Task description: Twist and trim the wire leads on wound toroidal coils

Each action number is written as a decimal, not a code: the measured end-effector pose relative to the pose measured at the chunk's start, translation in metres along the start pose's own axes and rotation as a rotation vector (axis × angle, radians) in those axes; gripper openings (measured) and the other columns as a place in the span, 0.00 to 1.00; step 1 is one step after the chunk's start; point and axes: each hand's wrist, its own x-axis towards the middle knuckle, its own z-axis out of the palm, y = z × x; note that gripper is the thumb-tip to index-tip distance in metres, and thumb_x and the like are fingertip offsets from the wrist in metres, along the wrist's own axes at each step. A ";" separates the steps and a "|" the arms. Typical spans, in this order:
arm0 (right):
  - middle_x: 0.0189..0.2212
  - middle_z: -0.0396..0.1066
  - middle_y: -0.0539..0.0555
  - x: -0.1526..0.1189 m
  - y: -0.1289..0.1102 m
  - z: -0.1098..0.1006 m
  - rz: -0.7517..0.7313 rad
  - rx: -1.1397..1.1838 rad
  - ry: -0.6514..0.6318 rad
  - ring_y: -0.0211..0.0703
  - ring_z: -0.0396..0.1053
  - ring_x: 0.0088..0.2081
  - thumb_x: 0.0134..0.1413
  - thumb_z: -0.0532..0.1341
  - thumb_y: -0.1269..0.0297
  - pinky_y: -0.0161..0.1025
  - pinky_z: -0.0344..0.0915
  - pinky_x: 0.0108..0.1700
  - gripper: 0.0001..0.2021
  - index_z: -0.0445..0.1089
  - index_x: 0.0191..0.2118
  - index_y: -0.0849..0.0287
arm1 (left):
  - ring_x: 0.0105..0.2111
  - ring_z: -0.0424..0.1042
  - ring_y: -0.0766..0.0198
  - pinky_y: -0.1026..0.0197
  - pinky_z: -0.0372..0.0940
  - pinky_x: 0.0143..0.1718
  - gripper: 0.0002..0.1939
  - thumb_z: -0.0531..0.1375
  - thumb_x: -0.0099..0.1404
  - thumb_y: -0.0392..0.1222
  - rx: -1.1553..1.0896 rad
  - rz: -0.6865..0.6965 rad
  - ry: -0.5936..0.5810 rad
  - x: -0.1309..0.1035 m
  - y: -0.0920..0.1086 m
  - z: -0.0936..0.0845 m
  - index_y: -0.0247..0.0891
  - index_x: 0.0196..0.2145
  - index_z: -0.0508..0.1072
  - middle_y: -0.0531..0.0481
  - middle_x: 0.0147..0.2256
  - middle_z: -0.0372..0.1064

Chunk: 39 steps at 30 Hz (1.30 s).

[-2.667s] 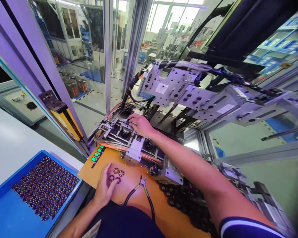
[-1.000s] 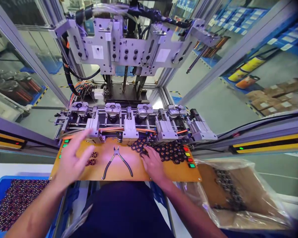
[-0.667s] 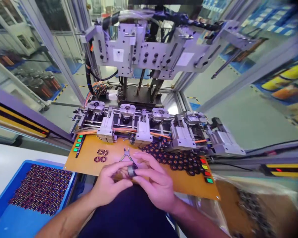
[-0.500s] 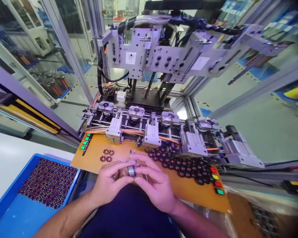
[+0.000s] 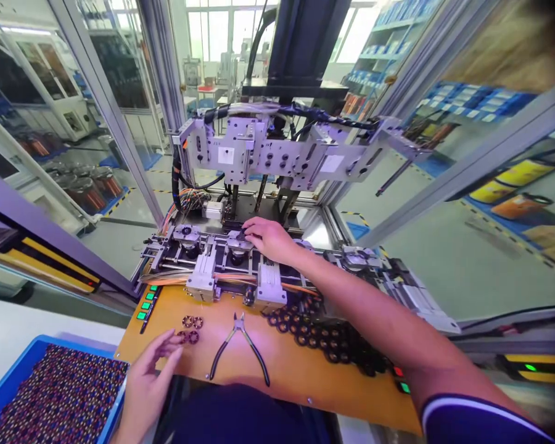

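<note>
My right hand [image 5: 271, 239] reaches far forward to the second round metal fixture [image 5: 238, 242] from the left. Its fingers are pinched together over a small dark part on top, too hidden to name. Low on the left, my left hand [image 5: 150, 367] has its thumb and fingers apart and holds nothing. The fingertips hover beside several small copper-and-dark rings [image 5: 193, 337] on the orange board [image 5: 296, 376]. Between the hands and my body lies a pair of cutting pliers [image 5: 238, 327], its handles spread towards me.
Many black rings [image 5: 312, 333] cover the board's right side. A blue bin [image 5: 41, 345] full of small parts stands at left. Green buttons [image 5: 147, 305] line the board's left edge. Above the fixtures hangs a metal plate assembly [image 5: 277, 154]. Frame posts [image 5: 111, 117] flank the station.
Both hands were together in front of me around a small metal cylinder. My right hand has gone forward to the fixture, my left towards the rings. The pliers now show fully; the view has tilted up.
</note>
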 end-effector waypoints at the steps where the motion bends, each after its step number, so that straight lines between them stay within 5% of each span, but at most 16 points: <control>1: 0.43 0.76 0.61 0.006 0.007 0.003 -0.013 -0.028 -0.034 0.48 0.75 0.43 0.56 0.60 0.75 0.46 0.71 0.48 0.07 0.77 0.32 0.63 | 0.37 0.80 0.58 0.57 0.77 0.42 0.19 0.64 0.61 0.49 0.004 -0.027 0.012 -0.002 -0.006 -0.003 0.38 0.48 0.76 0.44 0.40 0.81; 8: 0.46 0.74 0.58 0.008 0.017 0.014 -0.057 -0.162 -0.209 0.44 0.72 0.47 0.59 0.59 0.77 0.45 0.69 0.51 0.06 0.74 0.36 0.65 | 0.39 0.80 0.56 0.54 0.76 0.45 0.21 0.65 0.59 0.53 0.016 -0.127 0.040 -0.007 -0.021 -0.013 0.39 0.46 0.77 0.44 0.41 0.81; 18: 0.42 0.73 0.54 0.024 0.017 0.017 -0.101 -0.332 -0.325 0.43 0.72 0.43 0.64 0.62 0.61 0.46 0.71 0.48 0.09 0.72 0.40 0.63 | 0.39 0.81 0.55 0.56 0.77 0.43 0.24 0.68 0.55 0.54 -0.036 -0.119 0.091 0.004 -0.021 -0.018 0.41 0.46 0.77 0.45 0.41 0.81; 24: 0.45 0.73 0.55 0.018 0.015 0.018 -0.119 -0.403 -0.330 0.43 0.72 0.46 0.64 0.61 0.67 0.46 0.71 0.48 0.05 0.72 0.37 0.64 | 0.42 0.79 0.58 0.60 0.76 0.46 0.30 0.69 0.56 0.51 -0.149 -0.157 0.129 -0.002 -0.037 -0.023 0.40 0.54 0.71 0.45 0.43 0.79; 32: 0.47 0.74 0.56 0.017 0.013 0.016 -0.109 -0.395 -0.342 0.45 0.72 0.49 0.62 0.61 0.72 0.48 0.70 0.52 0.04 0.73 0.40 0.64 | 0.41 0.79 0.58 0.60 0.75 0.47 0.36 0.68 0.54 0.59 -0.151 -0.214 0.158 -0.005 -0.022 -0.022 0.38 0.55 0.68 0.43 0.41 0.78; 36: 0.56 0.71 0.63 -0.003 0.004 0.017 -0.075 -0.383 -0.263 0.55 0.64 0.61 0.54 0.60 0.82 0.55 0.64 0.60 0.17 0.74 0.49 0.66 | 0.40 0.80 0.56 0.58 0.76 0.45 0.39 0.67 0.55 0.59 -0.127 -0.238 0.157 -0.011 -0.024 -0.029 0.39 0.59 0.62 0.43 0.41 0.78; 39: 0.57 0.70 0.64 -0.015 0.003 0.021 -0.072 -0.352 -0.235 0.57 0.61 0.64 0.48 0.59 0.86 0.55 0.64 0.61 0.23 0.74 0.50 0.66 | 0.39 0.80 0.55 0.54 0.76 0.44 0.38 0.64 0.59 0.57 -0.014 -0.106 0.131 0.009 -0.004 -0.038 0.38 0.61 0.59 0.42 0.40 0.79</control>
